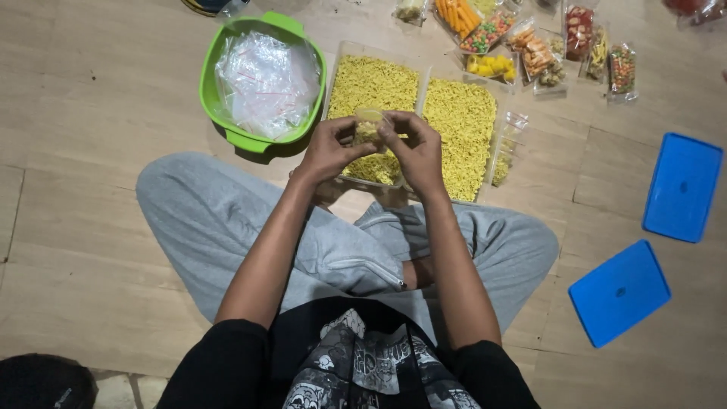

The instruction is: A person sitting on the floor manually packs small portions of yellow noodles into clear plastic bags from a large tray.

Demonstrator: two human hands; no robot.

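I sit cross-legged on a wooden floor. My left hand [331, 148] and my right hand [414, 150] meet over two clear trays and together pinch a small clear plastic bag [369, 126] with yellow snack in it. The left tray [339, 67] and the right tray [485, 170] lie side by side, both full of yellow crunchy snack. The bag is partly hidden by my fingers.
A green tub [210, 95] of empty clear bags stands to the left of the trays. A filled small bag [505, 149] lies right of the trays. Several packed bags of colourful snacks [530, 49] lie at the back. Two blue lids [619, 291] [683, 186] rest on the floor at right.
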